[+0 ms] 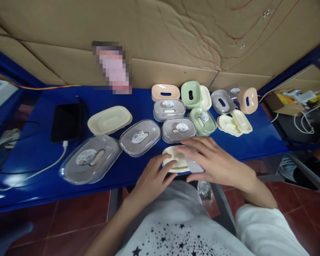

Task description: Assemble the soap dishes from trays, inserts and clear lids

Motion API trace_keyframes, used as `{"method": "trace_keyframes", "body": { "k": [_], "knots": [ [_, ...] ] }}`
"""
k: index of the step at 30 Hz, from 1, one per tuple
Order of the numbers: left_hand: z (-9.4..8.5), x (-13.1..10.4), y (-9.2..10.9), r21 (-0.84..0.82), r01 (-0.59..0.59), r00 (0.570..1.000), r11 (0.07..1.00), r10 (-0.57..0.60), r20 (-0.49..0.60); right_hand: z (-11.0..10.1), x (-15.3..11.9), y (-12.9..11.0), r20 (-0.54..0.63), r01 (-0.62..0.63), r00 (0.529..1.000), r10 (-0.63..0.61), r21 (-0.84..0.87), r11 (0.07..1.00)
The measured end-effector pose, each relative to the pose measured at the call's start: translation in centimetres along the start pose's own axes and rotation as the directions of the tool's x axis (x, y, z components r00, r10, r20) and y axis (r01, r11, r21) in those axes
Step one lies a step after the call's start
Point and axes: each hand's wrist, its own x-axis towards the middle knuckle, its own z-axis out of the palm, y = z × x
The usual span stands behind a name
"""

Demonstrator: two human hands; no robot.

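Left hand (156, 175) is spreading loose fingers over cream dish (182, 163) at blue table's (138, 170) near edge; right hand (209, 160) is gripping greyish piece (195, 165) at dish's right end.

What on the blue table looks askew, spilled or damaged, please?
Only slightly odd: near the right end of the blue table, two cream pieces touch at different angles. I see no spill or damage.

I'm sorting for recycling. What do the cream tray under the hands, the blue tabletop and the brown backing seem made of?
Cream tray: probably plastic, satin, by its smooth moulded rim. Blue tabletop: glossy, bright reflections; painted metal or plastic, unclear. Brown backing: likely cardboard, matte, creased.
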Motion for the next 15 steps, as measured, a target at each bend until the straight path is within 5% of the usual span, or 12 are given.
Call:
{"method": "trace_keyframes", "body": {
  "k": [3,7,12,15],
  "knots": [
    [0.0,-0.1,0.0,-0.047,0.060,0.997,0.997,-0.062,-0.050,3.1,2.1,-0.8,-0.024,0.020,1.000,-0.020,0.016,1.000],
    [0.1,-0.1,0.1,-0.106,0.140,0.982,0.984,-0.151,-0.110,3.9,2.6,-0.3,-0.098,0.049,0.994,-0.040,0.088,0.995],
    [0.3,-0.1,0.0,-0.101,0.120,0.980,0.988,-0.134,-0.147,3.2,-2.0,2.7,-0.147,-0.127,0.979,0.143,0.113,0.985],
    [0.3,0.0,0.0,-0.094,0.112,0.985,0.989,-0.123,-0.119,4.5,-4.6,4.1,-0.135,-0.211,0.965,0.224,0.102,0.972]
  ]
}}
